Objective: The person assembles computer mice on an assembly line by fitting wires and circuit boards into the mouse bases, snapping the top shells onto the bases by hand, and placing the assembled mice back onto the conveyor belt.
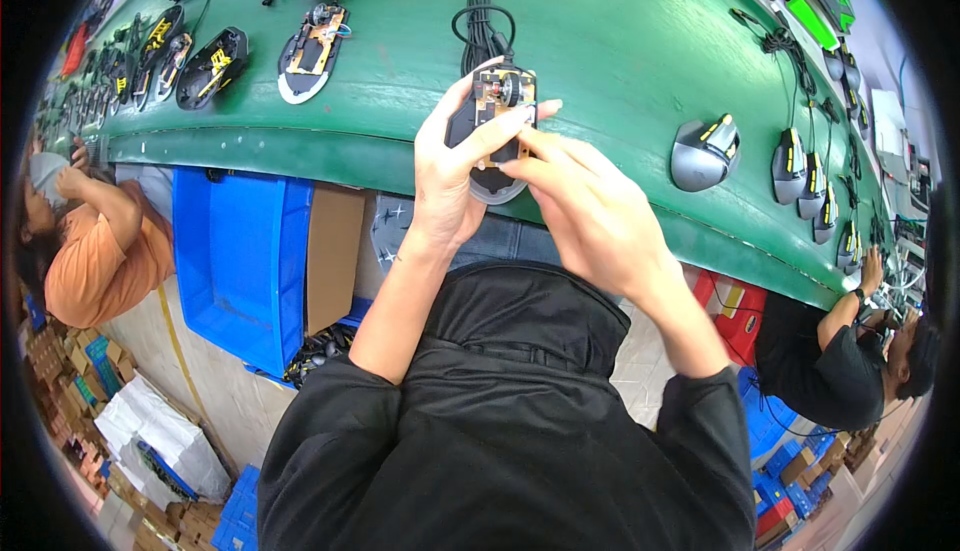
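An opened computer mouse (494,191), its top cover off, sits in my left hand (447,166) over the near edge of the green bench. Its bare circuit board and dark scroll wheel face up, and its bundled black cable (482,31) stretches away across the bench. My left fingers wrap round its left side, with the thumb laid across the board. From the right, my right hand (600,213) reaches in with fingertips pinched together at the middle of the board. Anything small between those fingertips is hidden from me.
More opened mice, such as one with a bare board (311,56) and a black shell (212,69), lie on the bench (600,41) at left. A grey mouse cover (704,154) and several cabled mice (789,166) lie at right. Below left stands a blue bin (240,271). Co-workers sit at both sides.
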{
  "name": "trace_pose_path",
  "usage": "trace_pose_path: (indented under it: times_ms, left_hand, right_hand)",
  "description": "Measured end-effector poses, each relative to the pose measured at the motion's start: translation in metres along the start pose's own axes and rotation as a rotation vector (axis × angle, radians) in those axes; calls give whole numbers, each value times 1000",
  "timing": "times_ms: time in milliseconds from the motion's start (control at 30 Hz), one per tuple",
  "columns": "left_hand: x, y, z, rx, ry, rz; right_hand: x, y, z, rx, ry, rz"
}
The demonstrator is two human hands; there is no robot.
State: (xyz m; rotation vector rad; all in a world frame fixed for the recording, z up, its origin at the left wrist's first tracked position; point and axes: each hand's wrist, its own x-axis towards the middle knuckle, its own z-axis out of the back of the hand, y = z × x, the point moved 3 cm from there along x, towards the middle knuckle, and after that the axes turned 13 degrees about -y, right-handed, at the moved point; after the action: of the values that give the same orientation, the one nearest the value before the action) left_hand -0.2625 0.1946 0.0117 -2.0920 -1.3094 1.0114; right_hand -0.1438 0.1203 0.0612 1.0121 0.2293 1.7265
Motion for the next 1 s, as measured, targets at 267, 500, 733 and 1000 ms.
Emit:
trace_pose_path:
  times_ms: [267,500,733,1000]
  left_hand:
    - [-1,0,-2,20,-21,15]
    - [-1,-2,0,-6,-9,5]
    - [0,1,0,51,-12,-56]
    - [-7,1,13,-43,75,-63]
  right_hand:
    - [-58,-50,93,-481,-868,-817]
    - [-48,-82,68,-728,-517,-976]
    - [-11,-45,27,-259,-591,-551]
    - [2,14,-54,-187,-338,-265]
